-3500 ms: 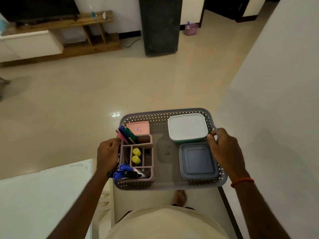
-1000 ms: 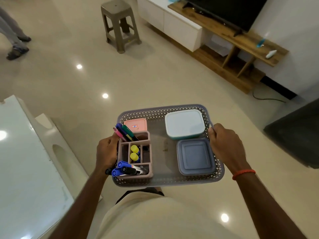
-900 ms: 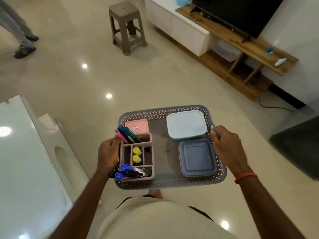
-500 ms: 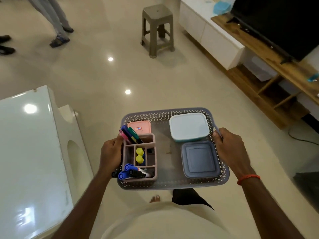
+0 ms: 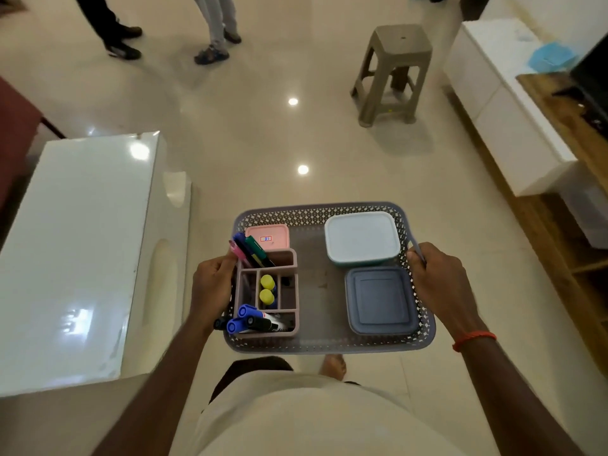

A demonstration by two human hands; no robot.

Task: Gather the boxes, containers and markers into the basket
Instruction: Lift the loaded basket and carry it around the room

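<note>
I carry a grey perforated basket (image 5: pixel 316 212) in front of my body, above the floor. My left hand (image 5: pixel 212 284) grips its left rim and my right hand (image 5: pixel 434 278) grips its right rim. Inside, on the left, stands a pink divided organizer (image 5: pixel 291 319) with several markers (image 5: pixel 250 251) at its far end, two yellow-capped items (image 5: pixel 267 288) in the middle and blue and black markers (image 5: pixel 253 322) at its near end. A small pink box (image 5: pixel 268 236) lies behind it. On the right lie a white-lidded container (image 5: pixel 362 236) and a grey-blue lidded container (image 5: pixel 381 299).
A glossy white table (image 5: pixel 72 245) stands to my left. A brown plastic stool (image 5: pixel 393 72) is ahead on the right, with a white and wood TV cabinet (image 5: pixel 513 126) along the right side. Two people's legs (image 5: pixel 214 31) are at the far end of the cream floor.
The view has swung left through the room while I carry the basket: the stool and cabinet slid right, the white table and the people's legs came into view. Both hands keep the same hold.
</note>
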